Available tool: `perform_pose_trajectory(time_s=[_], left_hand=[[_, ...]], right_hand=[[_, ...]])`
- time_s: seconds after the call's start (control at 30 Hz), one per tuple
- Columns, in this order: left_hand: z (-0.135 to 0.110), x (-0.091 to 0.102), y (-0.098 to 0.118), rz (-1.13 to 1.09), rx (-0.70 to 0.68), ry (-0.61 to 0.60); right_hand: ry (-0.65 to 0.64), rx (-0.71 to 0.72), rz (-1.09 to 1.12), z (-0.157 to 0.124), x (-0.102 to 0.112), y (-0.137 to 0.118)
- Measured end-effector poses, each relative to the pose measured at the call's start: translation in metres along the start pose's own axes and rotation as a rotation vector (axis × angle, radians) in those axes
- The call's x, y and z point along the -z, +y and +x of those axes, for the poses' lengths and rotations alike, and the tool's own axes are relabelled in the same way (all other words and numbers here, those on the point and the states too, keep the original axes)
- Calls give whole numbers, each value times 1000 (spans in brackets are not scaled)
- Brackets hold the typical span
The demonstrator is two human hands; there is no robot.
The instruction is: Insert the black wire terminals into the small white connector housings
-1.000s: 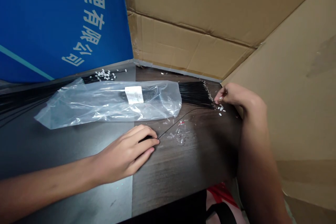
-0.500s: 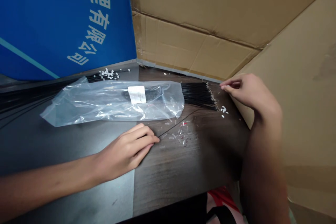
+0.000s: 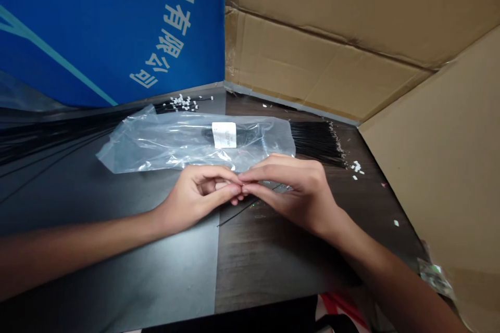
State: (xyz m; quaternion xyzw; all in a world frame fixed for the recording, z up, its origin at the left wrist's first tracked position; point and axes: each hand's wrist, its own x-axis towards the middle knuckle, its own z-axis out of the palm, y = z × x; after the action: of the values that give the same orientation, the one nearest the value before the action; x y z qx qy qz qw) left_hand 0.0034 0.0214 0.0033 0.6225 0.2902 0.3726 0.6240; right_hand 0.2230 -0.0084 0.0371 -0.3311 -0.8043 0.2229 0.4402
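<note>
My left hand (image 3: pixel 197 195) and my right hand (image 3: pixel 289 187) meet fingertip to fingertip over the dark table (image 3: pixel 156 270), both pinched shut. A thin black wire (image 3: pixel 234 214) trails down and left from under the pinch. What sits between the fingertips is too small to name. Just behind the hands lies a clear plastic bag (image 3: pixel 175 140) with a white label (image 3: pixel 224 135). A bundle of black wires (image 3: pixel 316 143) sticks out of its right end.
Cardboard walls (image 3: pixel 332 21) stand at the back and right, with a blue printed board (image 3: pixel 97 26) at the back left. More black wires (image 3: pixel 47 135) fan across the left. Small white pieces (image 3: pixel 183 101) lie at the back, with others (image 3: pixel 357 167) beside the bundle.
My right hand left the bundle's end and came to the middle, meeting my left hand. My left hand lifted off the table and pinched. The view shifted left.
</note>
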Motion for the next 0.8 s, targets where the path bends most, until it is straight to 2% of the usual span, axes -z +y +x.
perform_pose_trajectory(time_s=[0.13,0.27,0.4,0.47,0.5,0.57,0.67,0.8], left_hand=[[3,2,0,-71,123,-78],[2,1,0,-69,169,-76],[2,0,-2,-67,165,-51],[2,0,-3,-72,125,14],[2,1,-4,-67,95,60],[1,1,-5,-38,48,134],[0,2,-6,-1,45,140],[0,3,-7,-17,84,76]], right_hand=[[-88,21,16,-1,7,0],[-145,-21,5,-1,7,-2],[-130,-116,-6,-3,6,-4],[-104,-219,-46,-4,6,-4],[-133,-263,-74,-4,6,-4],[-303,-299,-125,-5,3,-3],[-589,-172,-197,-7,-6,-1],[-658,16,-344,-13,-19,1]])
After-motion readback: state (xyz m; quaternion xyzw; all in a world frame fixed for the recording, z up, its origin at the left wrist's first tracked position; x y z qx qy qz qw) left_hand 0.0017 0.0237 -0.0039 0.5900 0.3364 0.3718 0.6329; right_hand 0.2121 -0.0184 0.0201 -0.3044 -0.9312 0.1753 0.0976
